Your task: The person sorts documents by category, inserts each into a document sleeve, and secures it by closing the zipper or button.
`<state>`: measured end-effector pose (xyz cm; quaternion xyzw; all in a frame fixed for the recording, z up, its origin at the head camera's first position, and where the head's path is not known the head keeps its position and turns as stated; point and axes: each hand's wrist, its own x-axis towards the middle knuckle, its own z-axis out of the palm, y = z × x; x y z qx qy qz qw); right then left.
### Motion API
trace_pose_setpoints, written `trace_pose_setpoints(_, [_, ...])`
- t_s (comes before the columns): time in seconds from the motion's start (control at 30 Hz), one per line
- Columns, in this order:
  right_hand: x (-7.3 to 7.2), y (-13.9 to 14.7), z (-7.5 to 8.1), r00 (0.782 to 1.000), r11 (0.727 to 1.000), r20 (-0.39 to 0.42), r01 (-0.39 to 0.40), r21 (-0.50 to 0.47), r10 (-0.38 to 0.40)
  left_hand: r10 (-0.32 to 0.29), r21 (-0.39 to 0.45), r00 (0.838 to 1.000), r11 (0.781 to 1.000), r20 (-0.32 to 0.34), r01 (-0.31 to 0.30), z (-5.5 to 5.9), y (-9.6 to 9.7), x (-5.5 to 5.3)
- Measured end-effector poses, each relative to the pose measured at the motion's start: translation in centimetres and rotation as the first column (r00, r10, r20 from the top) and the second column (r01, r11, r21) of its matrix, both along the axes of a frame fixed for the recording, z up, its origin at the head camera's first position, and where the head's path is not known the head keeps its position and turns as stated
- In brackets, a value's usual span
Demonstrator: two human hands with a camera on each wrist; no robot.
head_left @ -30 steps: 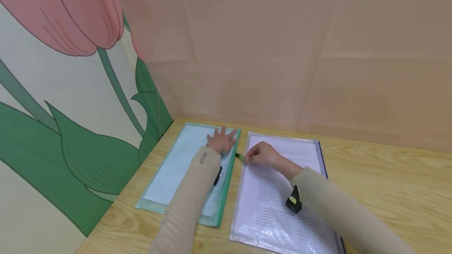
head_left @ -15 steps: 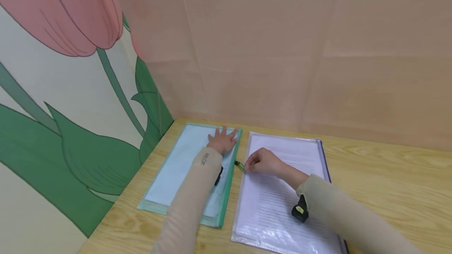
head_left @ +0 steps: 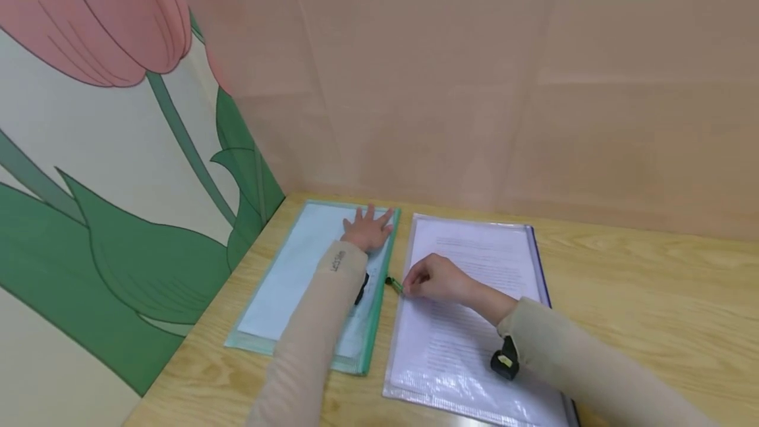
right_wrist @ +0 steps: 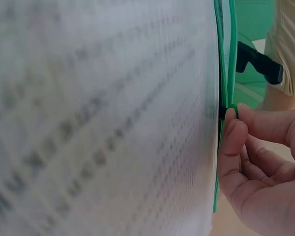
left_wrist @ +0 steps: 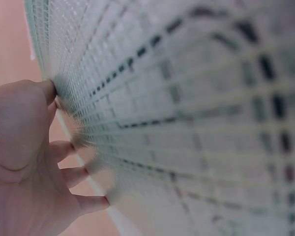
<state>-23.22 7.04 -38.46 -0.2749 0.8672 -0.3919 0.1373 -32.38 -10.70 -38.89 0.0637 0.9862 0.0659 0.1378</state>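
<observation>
A green-edged mesh zip folder (head_left: 290, 275) with white paper inside lies on the left of the wooden table. My left hand (head_left: 366, 230) rests spread near its far right corner; in the left wrist view the fingertips (left_wrist: 96, 202) press on its mesh surface. On the folder's right edge, my right hand (head_left: 435, 279) pinches a green zipper pull (head_left: 395, 285) between thumb and fingers. The right wrist view shows the pull as a small green loop (right_wrist: 235, 111) by a black slider (right_wrist: 222, 113) at the green zip edge.
A clear folder (head_left: 409, 374) with a purple edge and printed sheets lies right of the green one, beneath my right hand and forearm. The wooden table (head_left: 646, 295) extends to the right. A tulip-painted wall (head_left: 148, 282) stands at the left, a pinkish-brown backdrop (head_left: 415, 117) behind.
My right hand has drawn the zipper pull a little along the folder's edge toward me. My left hand stays on the folder. The whole view has shifted slightly.
</observation>
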Motion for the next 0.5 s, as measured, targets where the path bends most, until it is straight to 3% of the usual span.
trace_pose_setpoints(0.5, [1.5,-0.3,-0.3,0.994,0.995,0.045,-0.094,-0.018,0.095,-0.026,-0.025,1.000,0.999,-0.012,0.025,0.3,-0.2,-0.1])
